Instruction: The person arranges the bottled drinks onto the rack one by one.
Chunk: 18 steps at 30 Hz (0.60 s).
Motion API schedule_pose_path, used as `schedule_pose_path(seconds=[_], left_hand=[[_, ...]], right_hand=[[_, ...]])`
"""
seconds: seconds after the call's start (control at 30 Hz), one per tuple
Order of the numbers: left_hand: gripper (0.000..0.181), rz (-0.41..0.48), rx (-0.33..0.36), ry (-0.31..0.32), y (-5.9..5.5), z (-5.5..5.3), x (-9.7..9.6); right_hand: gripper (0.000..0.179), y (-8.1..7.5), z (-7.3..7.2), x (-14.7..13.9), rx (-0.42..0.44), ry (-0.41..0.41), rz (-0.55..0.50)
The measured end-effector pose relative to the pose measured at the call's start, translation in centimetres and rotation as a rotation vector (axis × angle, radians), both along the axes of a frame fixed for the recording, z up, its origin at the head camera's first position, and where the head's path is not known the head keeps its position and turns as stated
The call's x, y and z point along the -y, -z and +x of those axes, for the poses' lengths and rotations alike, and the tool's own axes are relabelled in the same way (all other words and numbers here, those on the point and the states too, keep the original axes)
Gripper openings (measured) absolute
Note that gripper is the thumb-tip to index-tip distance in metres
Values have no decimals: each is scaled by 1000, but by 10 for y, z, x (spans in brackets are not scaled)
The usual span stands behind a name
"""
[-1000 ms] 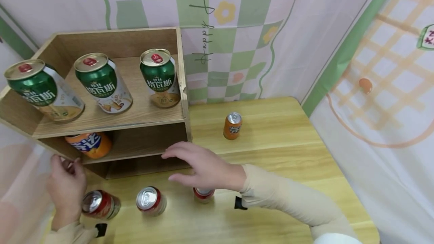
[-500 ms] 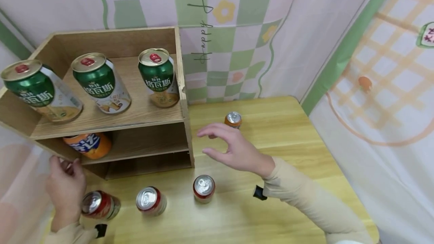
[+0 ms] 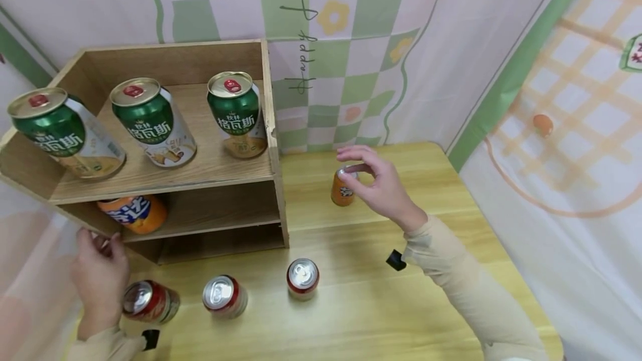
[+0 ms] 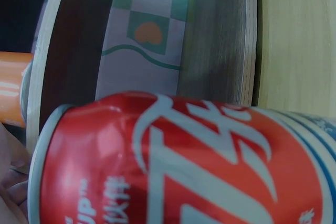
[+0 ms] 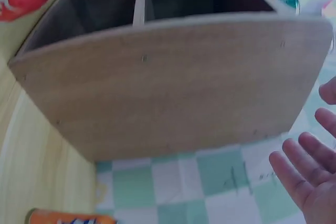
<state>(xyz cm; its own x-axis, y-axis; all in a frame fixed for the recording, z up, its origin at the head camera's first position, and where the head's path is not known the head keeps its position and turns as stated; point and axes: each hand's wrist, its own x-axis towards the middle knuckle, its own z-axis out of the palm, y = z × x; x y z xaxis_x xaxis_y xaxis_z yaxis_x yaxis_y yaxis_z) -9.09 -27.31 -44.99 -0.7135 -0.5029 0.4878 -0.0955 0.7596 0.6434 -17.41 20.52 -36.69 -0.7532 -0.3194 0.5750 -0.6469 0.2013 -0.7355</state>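
My right hand [image 3: 378, 185] is over the small orange soda can [image 3: 341, 193] standing on the table right of the wooden shelf [image 3: 195, 99]. Thumb and fingers are apart and overlap the can's top in the head view. Seen from the right wrist, its fingers [image 5: 296, 174] are spread, with the orange can [image 5: 68, 217] low at the left. At the shelf's lower left edge, my left hand [image 3: 100, 288] pinches the side panel between thumb and bent fingers. A red cola can [image 3: 150, 301] stands beside that wrist and fills much of the left wrist view.
Three green-and-white cans, one of them a kvass-style can [image 3: 236, 116], stand on the top shelf. An orange soda can [image 3: 140, 215] is on the middle level. Two more red cans, the middle one [image 3: 224, 297] and the right one [image 3: 302, 279], stand before the shelf. Patterned cloth [image 3: 331, 77] hangs behind.
My right hand has moved right and back from the shelf's front to the small orange can, uncovering the right red can. The left hand has stayed at the shelf's edge.
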Motion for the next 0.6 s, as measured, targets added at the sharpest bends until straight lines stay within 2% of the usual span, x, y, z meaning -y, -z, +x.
schedule_pose_path(seconds=[0.1, 0.23, 0.33, 0.4, 0.47, 0.6], left_hand=[[25, -2, 0, 0, 0, 1, 0], [25, 2, 3, -3, -1, 1, 0], [24, 4, 2, -6, -1, 1, -1], [24, 3, -5, -2, 0, 1, -1], [24, 2, -10, 1, 0, 1, -2], [25, 5, -18, 3, 0, 0, -2]], right_hand=[[35, 6, -12, -7, 29, 19, -19], [51, 15, -30, -17, 103, 48, 24], [61, 12, -33, -19, 178, 61, 64], [64, 16, -36, -21, 216, 67, 76], [66, 24, -41, -25, 237, 67, 85], [75, 54, -59, -35, 237, 87, 150]])
